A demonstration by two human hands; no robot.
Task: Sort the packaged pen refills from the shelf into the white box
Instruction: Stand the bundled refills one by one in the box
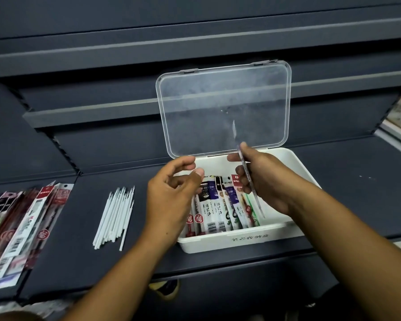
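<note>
The packaged refill in play is a long, thin, clear sleeve seen edge-on, its print too narrow to read. The right hand pinches it between thumb and fingers, tilted, with the lower end over the right side of the white box and the upper end in front of the raised clear lid.

The left hand hovers over the box's left edge, fingers loosely curled and holding nothing.

Inside the box a row of packets lies side by side, in black, white, purple and red, with 1 green strip at the right. Legible on them are "DM", "0.5", barcodes, and the character 福 in 2 red circles. The box's front wall carries a line of Chinese characters.

The box sits on a dark shelf. To its left lies a bundle of loose white refills, and at the far left a fanned pile of unsorted packets, mostly red and white.
</note>
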